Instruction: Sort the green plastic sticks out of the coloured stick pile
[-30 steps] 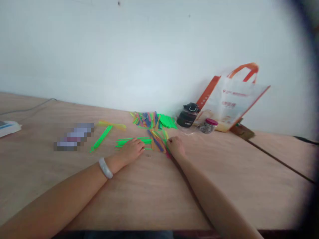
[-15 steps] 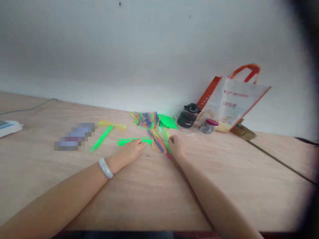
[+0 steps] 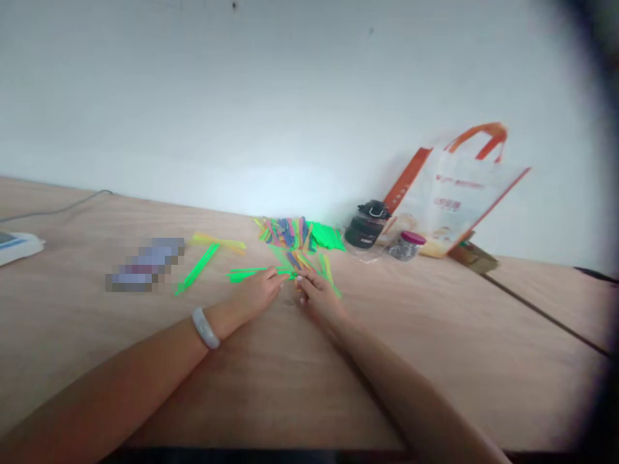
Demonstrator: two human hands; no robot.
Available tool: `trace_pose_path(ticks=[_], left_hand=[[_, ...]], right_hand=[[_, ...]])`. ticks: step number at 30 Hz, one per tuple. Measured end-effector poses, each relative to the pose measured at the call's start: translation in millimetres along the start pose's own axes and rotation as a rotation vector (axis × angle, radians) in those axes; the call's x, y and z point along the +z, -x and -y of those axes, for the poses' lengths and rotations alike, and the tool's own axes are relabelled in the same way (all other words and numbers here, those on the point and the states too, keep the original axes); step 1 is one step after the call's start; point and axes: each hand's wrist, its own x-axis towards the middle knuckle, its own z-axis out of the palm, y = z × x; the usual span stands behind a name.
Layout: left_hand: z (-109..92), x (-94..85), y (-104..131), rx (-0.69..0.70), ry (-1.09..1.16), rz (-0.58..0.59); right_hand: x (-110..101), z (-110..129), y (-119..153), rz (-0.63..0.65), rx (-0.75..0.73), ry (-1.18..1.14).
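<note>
My left hand [image 3: 261, 291], with a pale bangle [image 3: 206, 328] on its wrist, is closed at the right part of a bundle of green strips [image 3: 242, 274]. Close beside it, my right hand [image 3: 316, 293] has its fingers pinched at the right end of these strips; what lies between its fingertips is too small to make out. Loose coloured strips [image 3: 325, 265] lie behind and partly under my right hand. Further back are a multicoloured pile [image 3: 285, 233] and a green pile [image 3: 329, 236]. Another green bundle [image 3: 198, 269] lies to the left, touching yellow strips [image 3: 220, 243].
A dark bottle [image 3: 366, 225], a jar with a red lid [image 3: 407, 246] and a white bag with orange handles [image 3: 454, 200] stand at the back right. At left are a blurred-out flat object [image 3: 147, 264], a white device [image 3: 22, 247] and a cable [image 3: 62, 209].
My right hand has moved left from the loose coloured strips to the end of the green bundle beside my left hand. My left hand has hardly moved.
</note>
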Motion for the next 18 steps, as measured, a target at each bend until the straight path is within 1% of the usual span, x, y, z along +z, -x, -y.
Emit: trace_pose_path(ticks=[5,8,11,13,18], left_hand=[[1.2,0.9,0.1,0.004,-0.003,-0.008],[0.9,0.9,0.3,-0.023,-0.028,0.005],[-0.4,0.7,0.9,-0.051,-0.071,0.016],[-1.2,0.5,1.6,-0.061,-0.095,0.024],[-2.3,-0.6,3.8,-0.056,-0.120,0.038]], right_hand=[[2.8,-4.2,0.8,0.013,0.020,-0.019],[3.6,-3.6,2.1,0.018,0.019,-0.004],[5.0,-1.7,4.1,0.013,0.003,0.051],[6.0,-1.0,5.2,0.032,-0.021,0.109],[6.5,-3.2,6.5,0.028,-0.111,0.262]])
